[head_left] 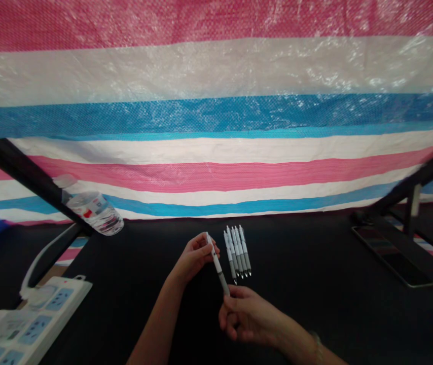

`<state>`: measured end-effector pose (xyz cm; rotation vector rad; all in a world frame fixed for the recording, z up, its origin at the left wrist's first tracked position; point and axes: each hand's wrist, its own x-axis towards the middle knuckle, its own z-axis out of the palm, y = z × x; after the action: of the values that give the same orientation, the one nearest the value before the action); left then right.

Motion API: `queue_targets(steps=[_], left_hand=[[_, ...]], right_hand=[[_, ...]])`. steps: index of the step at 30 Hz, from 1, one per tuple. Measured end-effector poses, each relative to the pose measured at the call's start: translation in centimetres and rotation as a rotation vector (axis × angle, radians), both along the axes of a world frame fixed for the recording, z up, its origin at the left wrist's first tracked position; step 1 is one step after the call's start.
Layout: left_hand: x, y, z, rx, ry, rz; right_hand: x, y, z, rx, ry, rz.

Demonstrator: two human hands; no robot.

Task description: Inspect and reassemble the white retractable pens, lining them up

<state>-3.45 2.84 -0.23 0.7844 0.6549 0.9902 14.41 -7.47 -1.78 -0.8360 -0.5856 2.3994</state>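
Observation:
A white pen with a grey grip [217, 264] is held at a slant between my two hands, above the black table. The fingers of my left hand [198, 254] are closed round its upper, white end. At the lower end, the thumb and forefinger of my right hand [245, 313] pinch the grey grip, and the tip is hidden by those fingers. Just to the right of the held pen, several matching white and grey pens [238, 252] lie side by side in a row, tips toward me.
On the left are a white power strip [55, 314] with a plugged-in cable and a clear plastic cup [100, 213] by a black frame bar. A phone [393, 257] lies on the right of the black table [308, 263]. Striped plastic sheeting [216, 116] hangs behind.

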Motion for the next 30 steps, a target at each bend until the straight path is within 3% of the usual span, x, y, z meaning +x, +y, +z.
queue_targets(steps=[12, 17, 30], left_hand=[[0.01, 0.11, 0.05, 0.01, 0.003, -0.009], [0.13, 0.11, -0.14, 0.006, 0.006, -0.023], [0.23, 0.08, -0.19, 0.008, -0.001, -0.008]], right_hand=[[-0.12, -0.06, 0.06, -0.008, 0.021, -0.061], [-0.2, 0.05, 0.19, -0.04, 0.046, -0.004], [-0.16, 0.08, 0.7, -0.019, 0.017, -0.045]])
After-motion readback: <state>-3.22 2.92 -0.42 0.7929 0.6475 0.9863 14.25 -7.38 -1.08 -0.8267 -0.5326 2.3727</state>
